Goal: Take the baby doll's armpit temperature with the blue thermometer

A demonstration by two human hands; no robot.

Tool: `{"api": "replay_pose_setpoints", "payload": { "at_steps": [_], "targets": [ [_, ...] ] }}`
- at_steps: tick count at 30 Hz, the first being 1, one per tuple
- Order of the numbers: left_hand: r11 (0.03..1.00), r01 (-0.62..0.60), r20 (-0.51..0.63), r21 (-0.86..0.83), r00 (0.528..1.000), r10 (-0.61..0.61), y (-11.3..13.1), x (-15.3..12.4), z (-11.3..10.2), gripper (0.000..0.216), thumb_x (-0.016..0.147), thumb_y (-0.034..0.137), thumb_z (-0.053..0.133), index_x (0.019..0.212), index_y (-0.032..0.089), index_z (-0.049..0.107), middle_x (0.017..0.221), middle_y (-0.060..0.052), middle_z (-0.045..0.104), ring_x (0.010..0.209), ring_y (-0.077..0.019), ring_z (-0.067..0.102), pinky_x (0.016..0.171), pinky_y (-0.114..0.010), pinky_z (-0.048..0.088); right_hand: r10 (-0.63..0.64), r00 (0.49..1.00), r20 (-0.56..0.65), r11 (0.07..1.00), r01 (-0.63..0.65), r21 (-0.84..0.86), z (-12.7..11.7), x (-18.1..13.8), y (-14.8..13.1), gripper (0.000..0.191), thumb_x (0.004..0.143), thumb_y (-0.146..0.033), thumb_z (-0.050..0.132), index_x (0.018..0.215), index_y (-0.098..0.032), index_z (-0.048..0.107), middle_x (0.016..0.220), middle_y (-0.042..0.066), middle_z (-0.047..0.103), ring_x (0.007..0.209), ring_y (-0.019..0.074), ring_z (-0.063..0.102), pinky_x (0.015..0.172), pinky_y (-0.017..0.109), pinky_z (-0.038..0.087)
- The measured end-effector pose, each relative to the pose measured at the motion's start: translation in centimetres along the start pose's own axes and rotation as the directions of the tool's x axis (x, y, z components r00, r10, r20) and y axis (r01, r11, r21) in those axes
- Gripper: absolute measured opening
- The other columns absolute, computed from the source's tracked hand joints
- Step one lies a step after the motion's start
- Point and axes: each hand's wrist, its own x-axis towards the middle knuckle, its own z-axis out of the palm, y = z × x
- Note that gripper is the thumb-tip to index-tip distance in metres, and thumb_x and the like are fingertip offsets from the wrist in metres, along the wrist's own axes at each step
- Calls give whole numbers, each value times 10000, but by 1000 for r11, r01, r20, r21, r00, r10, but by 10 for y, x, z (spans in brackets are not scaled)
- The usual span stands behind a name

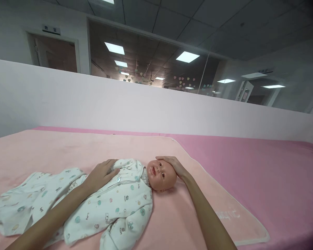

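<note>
A baby doll (155, 175) lies on its back on a peach blanket (75, 146), its head toward the right. It wears a white jacket (125, 201) and white trousers (49, 187), both printed with small coloured figures. My left hand (101, 174) rests flat on the doll's chest, fingers stretched out over the jacket front. With fingers extended, my right hand (175, 166) lies against the top of the doll's bald head. Neither hand grips anything. My left forearm crosses over the trousers and hides part of them.
Under the blanket spreads a pink sheet (250, 166), showing at the right and back. A white partition (146, 107) rises behind the bed surface. Beyond it are a large window (156, 59), a doorway (54, 52) and ceiling lights (187, 56).
</note>
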Motion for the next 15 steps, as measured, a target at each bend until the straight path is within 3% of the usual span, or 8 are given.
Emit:
{"api": "replay_pose_setpoints", "payload": {
  "at_steps": [5,15],
  "targets": [
    [1000,-19,2,-11,1000,19,0,-2,-1,470,835,495,275,1182,230,449,1186,-49,512,1029,-233,490,876,-332,372,9,1000,2,998,-9,-58,-1,2,2,354,731,-427,503,900,-167,672,1038,60,630,1015,208,537,920,337,382],
    [999,-27,0,29,1000,27,-1,-1,0,447,838,489,286,1175,249,455,1168,-25,530,1020,-212,504,847,-298,396,-10,1000,-9,1000,10,-25,-3,3,6,337,724,-399,509,879,-153,679,993,66,647,978,217,555,900,350,389]
  ]
}}
